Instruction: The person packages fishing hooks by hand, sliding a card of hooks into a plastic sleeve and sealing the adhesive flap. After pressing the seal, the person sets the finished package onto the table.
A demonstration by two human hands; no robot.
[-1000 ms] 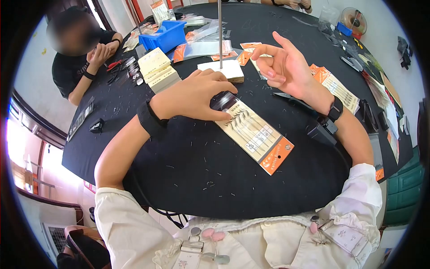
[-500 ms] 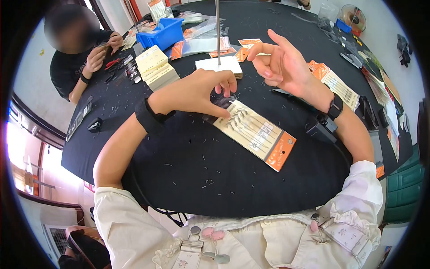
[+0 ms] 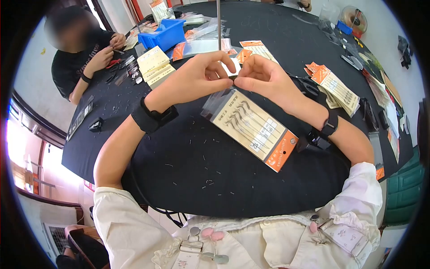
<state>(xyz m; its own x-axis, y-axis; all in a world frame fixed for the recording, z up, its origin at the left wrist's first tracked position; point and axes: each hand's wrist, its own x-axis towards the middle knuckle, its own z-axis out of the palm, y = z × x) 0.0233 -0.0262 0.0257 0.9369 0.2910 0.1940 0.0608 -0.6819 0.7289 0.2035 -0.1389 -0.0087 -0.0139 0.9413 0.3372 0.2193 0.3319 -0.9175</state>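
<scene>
A fishing hook packet lies aslant before me, a clear plastic sleeve around a cream card with several dark hooks and an orange end. Its clear open end points up toward my hands. My left hand has its thumb and fingers bent in at the edge of that end. From the other side my right hand comes in with curled fingers, its thumb tip almost touching my left thumb. Both hands appear to pinch the sleeve's edge, though the fingertips partly hide it. Behind them a white stack is mostly covered.
At the left back are stacked cream cards and a blue bin. A thin metal rod stands upright ahead. Finished-looking hook packets lie to the right. Another person works at the far left. Tiny bits litter the black table.
My right hand has come down and left from its raised, open pose to meet my left hand. My left hand has moved off the hooks to the packet's clear end.
</scene>
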